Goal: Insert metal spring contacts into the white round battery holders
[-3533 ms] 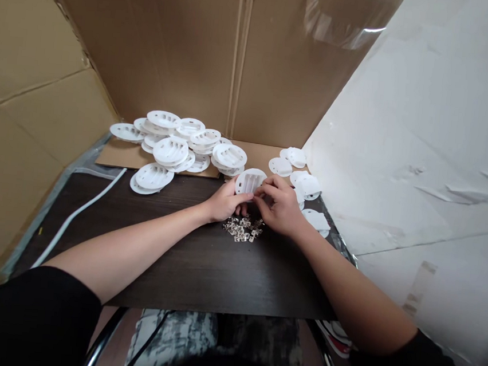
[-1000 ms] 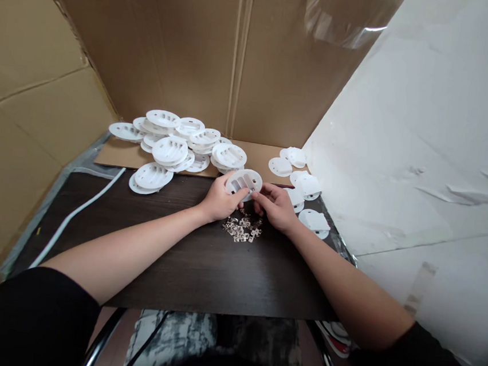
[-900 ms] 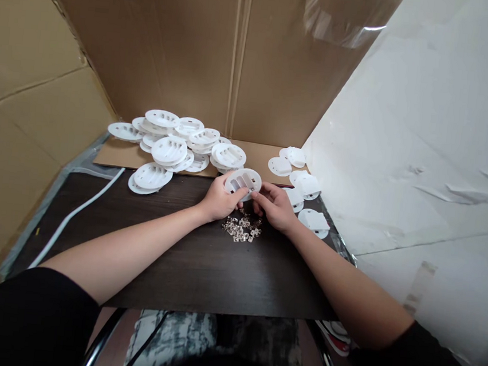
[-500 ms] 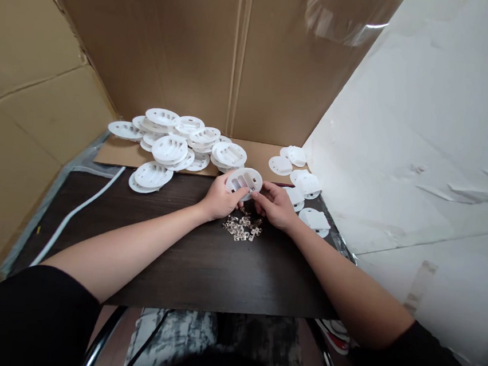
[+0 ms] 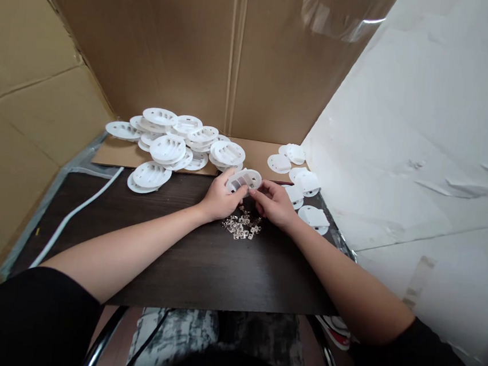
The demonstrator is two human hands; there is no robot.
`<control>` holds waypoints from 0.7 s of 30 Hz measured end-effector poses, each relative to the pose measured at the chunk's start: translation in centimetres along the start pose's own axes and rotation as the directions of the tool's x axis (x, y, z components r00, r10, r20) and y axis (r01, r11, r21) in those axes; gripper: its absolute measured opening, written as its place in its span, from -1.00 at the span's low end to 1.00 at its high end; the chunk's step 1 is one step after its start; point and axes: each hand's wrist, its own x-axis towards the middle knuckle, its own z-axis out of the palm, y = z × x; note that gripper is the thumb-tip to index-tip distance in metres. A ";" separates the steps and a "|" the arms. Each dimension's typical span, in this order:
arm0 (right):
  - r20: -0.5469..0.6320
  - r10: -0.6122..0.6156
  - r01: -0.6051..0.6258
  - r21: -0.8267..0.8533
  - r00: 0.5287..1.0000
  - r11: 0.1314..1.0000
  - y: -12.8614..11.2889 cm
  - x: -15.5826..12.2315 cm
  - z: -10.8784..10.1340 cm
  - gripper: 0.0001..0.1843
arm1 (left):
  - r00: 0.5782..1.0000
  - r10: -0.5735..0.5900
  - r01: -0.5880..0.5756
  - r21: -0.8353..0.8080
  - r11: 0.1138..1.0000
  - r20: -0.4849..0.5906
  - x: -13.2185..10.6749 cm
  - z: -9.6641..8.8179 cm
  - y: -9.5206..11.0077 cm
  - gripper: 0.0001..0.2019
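A round white plastic battery holder [image 5: 251, 176] with long slots is tilted up above the table. My left hand [image 5: 222, 198] grips it from the left, thumb across its lower edge. On its right side, my right hand [image 5: 277, 204] has thumb and forefinger pinched at the lower rim; whatever they may hold is too small to make out. Just beneath both hands lies a loose heap of small metal battery contacts [image 5: 241, 229] on the dark table [image 5: 201, 271].
A pile of similar white discs [image 5: 167, 150] stands at the back left, partly on a cardboard sheet [image 5: 115, 153]. Several more white discs [image 5: 307, 182], back side up, lie along the right. A white cable [image 5: 80, 208] runs down the left; cardboard walls [image 5: 171, 43] enclose the back.
The battery holder has tipped slightly in my left hand. My right fingertips have shifted a little along its lower edge. The whole view has drifted slightly.
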 end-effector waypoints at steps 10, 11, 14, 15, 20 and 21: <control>-0.059 -0.023 0.026 0.049 0.998 0.998 0.4 -0.1 0.4 -0.49 | 0.999 0.034 -0.036 0.074 0.997 0.029 0.1 0.0 -0.5 -0.81; -0.055 -0.015 0.019 0.073 0.998 0.997 0.4 -0.1 0.5 -0.49 | 0.998 0.048 -0.050 0.101 0.994 0.029 0.2 0.0 -0.5 -0.81; -0.032 -0.001 0.005 0.135 0.999 0.991 0.5 0.0 0.5 -0.48 | 0.996 0.084 -0.088 0.170 0.982 0.032 0.3 -0.1 -0.5 -0.79; -0.028 0.000 0.005 0.145 1.000 0.989 0.5 0.0 0.5 -0.48 | 0.995 0.090 -0.094 0.182 0.979 0.034 0.3 -0.2 -0.4 -0.79; -0.047 -0.004 0.012 0.171 0.999 0.985 0.7 0.0 0.5 -0.49 | 0.997 0.072 -0.077 0.182 0.980 0.036 0.2 -0.2 0.4 -0.74; -0.051 -0.002 0.011 0.179 0.999 0.984 0.8 -0.1 0.5 -0.48 | 0.997 0.064 -0.069 0.174 0.982 0.034 0.2 -0.2 0.5 -0.73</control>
